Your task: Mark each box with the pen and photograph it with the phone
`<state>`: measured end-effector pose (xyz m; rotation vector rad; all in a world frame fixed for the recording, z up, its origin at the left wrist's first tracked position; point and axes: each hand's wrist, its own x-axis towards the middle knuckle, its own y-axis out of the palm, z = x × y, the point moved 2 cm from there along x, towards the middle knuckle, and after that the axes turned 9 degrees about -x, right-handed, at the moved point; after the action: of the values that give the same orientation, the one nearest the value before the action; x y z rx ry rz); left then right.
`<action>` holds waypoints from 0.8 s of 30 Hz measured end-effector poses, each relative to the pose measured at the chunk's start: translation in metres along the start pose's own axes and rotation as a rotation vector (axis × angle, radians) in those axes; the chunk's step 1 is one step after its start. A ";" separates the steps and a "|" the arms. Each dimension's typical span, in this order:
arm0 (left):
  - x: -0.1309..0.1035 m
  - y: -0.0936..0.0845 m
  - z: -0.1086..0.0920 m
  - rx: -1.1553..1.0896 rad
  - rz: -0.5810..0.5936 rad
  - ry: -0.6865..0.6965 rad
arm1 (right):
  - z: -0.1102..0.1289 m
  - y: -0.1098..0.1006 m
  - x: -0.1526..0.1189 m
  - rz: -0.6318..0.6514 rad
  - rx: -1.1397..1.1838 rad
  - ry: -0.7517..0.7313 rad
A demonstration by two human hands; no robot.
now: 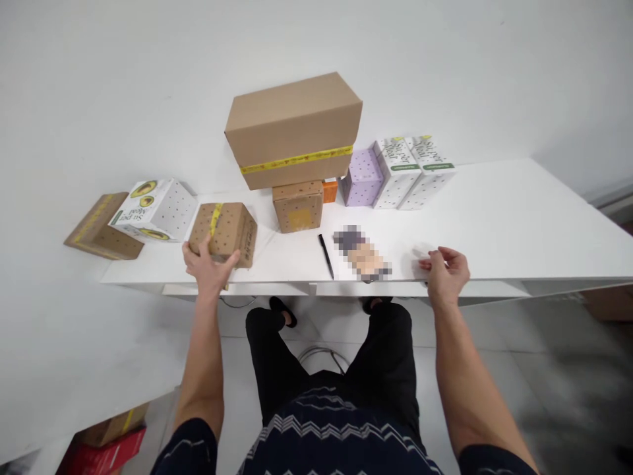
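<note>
My left hand (210,264) spans the near side of a small brown cardboard box (217,221) with yellow tape on top, gripping it between thumb and fingers. The box rests on the white table at the left. Farther right, my right hand (448,274) hovers by the table's front edge with its fingers pinched together. What those fingers hold, if anything, is too small to make out. Between the hands lie a black pen (326,256) and a blurred-out flat object (362,254).
A large cardboard box (297,135) sits atop a smaller brown box (298,208) at the back. An orange box (330,192), a purple box (363,178) and white cartons (398,175) stand to its right. Leftmost are an avocado-printed carton (158,208) and a tilted cardboard box (106,227).
</note>
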<state>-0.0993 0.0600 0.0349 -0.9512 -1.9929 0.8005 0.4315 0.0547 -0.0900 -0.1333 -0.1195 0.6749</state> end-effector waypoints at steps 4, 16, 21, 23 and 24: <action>-0.077 -0.008 -0.032 -0.063 -0.042 0.136 | 0.021 0.008 -0.013 0.024 -0.139 -0.033; -0.131 0.014 -0.092 -0.002 -0.070 0.209 | 0.093 0.125 -0.149 0.795 -1.170 -0.525; -0.128 0.010 -0.090 -0.028 -0.014 0.135 | 0.092 0.134 -0.150 0.871 -1.131 -0.389; -0.121 0.007 -0.083 -0.115 -0.019 0.120 | 0.091 0.134 -0.148 0.875 -1.098 -0.366; -0.116 0.005 -0.078 -0.179 -0.026 0.106 | 0.090 0.134 -0.146 0.877 -1.076 -0.353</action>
<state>0.0170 -0.0175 0.0276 -1.0457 -2.0040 0.5524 0.2224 0.0741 -0.0331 -1.1505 -0.7933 1.4511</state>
